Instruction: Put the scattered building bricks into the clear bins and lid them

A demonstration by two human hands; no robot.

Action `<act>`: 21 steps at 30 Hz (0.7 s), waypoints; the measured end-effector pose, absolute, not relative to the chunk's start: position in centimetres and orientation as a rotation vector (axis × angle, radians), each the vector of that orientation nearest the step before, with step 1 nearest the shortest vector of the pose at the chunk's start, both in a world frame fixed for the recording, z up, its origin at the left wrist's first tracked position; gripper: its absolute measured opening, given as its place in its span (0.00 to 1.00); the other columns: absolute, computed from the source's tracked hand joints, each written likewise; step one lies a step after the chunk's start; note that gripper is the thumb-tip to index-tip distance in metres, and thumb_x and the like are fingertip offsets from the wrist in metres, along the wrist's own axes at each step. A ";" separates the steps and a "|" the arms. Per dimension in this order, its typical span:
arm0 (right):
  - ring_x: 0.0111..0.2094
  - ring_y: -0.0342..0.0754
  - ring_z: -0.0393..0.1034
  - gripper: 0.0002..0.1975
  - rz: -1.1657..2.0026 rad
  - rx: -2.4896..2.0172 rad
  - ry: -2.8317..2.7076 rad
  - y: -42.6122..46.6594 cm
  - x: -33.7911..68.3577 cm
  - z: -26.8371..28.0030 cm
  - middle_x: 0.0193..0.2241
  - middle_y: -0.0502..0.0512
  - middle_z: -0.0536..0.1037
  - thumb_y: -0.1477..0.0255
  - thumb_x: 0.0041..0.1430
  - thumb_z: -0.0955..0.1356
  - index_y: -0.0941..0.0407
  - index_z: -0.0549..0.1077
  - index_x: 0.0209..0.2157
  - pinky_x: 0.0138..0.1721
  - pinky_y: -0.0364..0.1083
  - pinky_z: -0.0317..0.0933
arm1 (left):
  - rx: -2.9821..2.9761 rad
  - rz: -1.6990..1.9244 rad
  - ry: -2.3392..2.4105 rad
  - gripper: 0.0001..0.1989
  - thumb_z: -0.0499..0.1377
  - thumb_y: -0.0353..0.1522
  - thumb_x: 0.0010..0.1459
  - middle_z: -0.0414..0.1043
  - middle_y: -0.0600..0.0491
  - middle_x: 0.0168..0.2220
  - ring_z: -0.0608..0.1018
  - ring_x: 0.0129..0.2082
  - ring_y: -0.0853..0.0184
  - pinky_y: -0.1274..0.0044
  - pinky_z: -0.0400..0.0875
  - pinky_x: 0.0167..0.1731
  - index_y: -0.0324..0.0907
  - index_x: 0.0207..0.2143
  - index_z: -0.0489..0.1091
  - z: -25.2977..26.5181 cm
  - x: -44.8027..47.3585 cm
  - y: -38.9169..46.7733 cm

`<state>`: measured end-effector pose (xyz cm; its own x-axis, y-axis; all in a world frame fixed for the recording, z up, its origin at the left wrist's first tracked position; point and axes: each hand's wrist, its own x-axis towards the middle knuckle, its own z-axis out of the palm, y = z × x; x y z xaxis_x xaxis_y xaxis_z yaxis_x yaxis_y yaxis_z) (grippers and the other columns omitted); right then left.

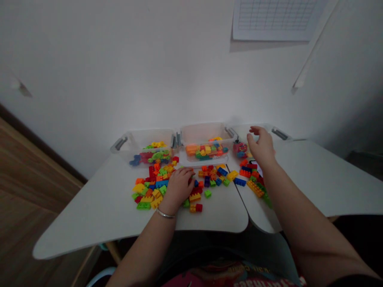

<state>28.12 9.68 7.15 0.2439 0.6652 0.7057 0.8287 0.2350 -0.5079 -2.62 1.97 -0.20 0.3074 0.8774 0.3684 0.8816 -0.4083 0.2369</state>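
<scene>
My left hand, with a silver bangle at the wrist, rests palm-down on a heap of toy building bricks. Its fingers are loosely bent and apart, and it hides the bricks beneath it. Over the front of the right clear plastic box hovers my right hand, thumb and fingers apart, with nothing seen between them. Near that wrist lie joined or close-set bricks, among them a yellow brick and a blue brick. Red and blue pieces show inside that box.
Along the wall stand a left clear box with colourful pieces and a middle clear box with bricks. Two white tables meet at a seam right of the middle. A printed sheet hangs on the wall.
</scene>
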 end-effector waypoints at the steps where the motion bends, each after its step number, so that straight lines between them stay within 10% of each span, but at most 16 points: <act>1: 0.46 0.56 0.71 0.19 -0.212 -1.380 -1.465 9.0 27.2 7.1 0.45 0.64 0.77 0.67 0.59 0.62 0.59 0.71 0.49 0.51 0.57 0.61 | -2.534 -0.702 -1.702 0.13 0.57 0.31 0.61 0.75 0.49 0.53 0.73 0.55 0.57 0.62 0.65 0.57 0.43 0.47 0.75 -0.2 -2.6 1.9; 21: 0.45 0.58 0.71 0.17 -0.095 -1.690 -2.168 3.7 21.3 -0.4 0.44 0.63 0.79 0.68 0.60 0.66 0.60 0.72 0.49 0.48 0.53 0.62 | -2.553 -0.704 -1.695 0.13 0.56 0.32 0.61 0.74 0.49 0.53 0.73 0.55 0.59 0.64 0.65 0.58 0.42 0.47 0.75 -0.3 -2.7 1.9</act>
<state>21.29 3.68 -0.39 -0.1978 0.9191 0.3409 0.9453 0.2709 -0.1819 -2.74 1.88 -0.32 0.3184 0.8762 0.3618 0.8747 -0.4187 0.2441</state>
